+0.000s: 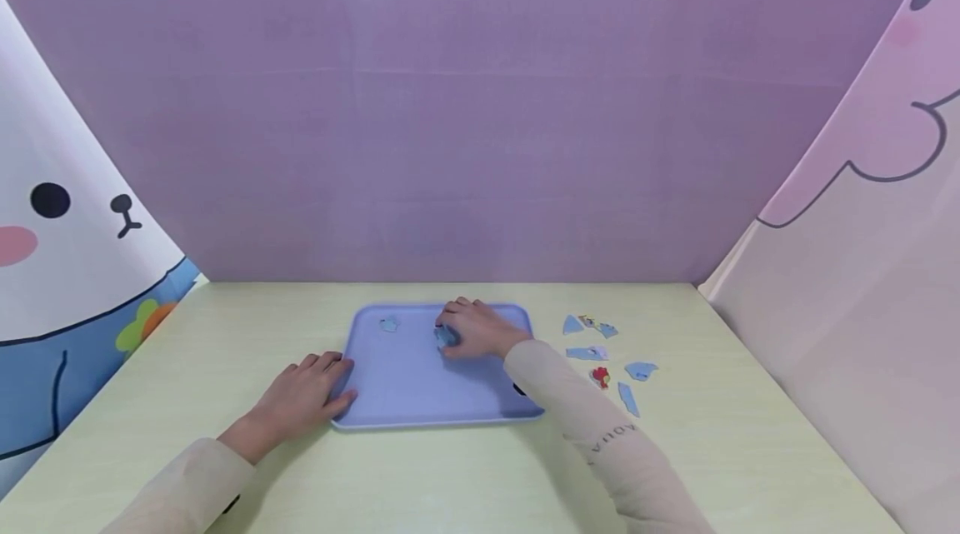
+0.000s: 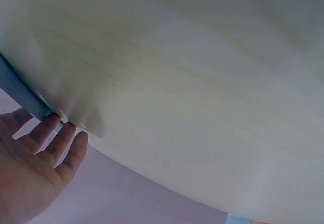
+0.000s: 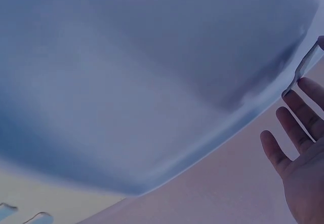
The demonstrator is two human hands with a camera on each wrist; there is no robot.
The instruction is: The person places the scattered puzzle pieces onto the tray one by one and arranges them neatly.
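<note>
A light-blue tray [image 1: 435, 401] with a raised rim lies on the table. My left hand [image 1: 300, 396] rests at its left side, fingertips and thumb touching the rim; in the left wrist view the same hand [image 2: 43, 158] shows its fingers spread and only slightly bent. Over the back middle of the tray, my right hand [image 1: 476, 332] pinches a blue puzzle piece [image 1: 446, 336] between thumb and fingers. The right wrist view shows that piece [image 3: 302, 67] thin and edge-on at the fingertips. Another small blue puzzle piece [image 1: 389, 323] lies in the tray's back left part.
Right of the tray, several loose puzzle pieces lie on the table: a blue triangle [image 1: 572, 324], a long blue piece [image 1: 587, 353], a red one [image 1: 601, 377], a blue strip [image 1: 628, 399] and others. A purple backdrop [image 1: 450, 142] stands behind the table.
</note>
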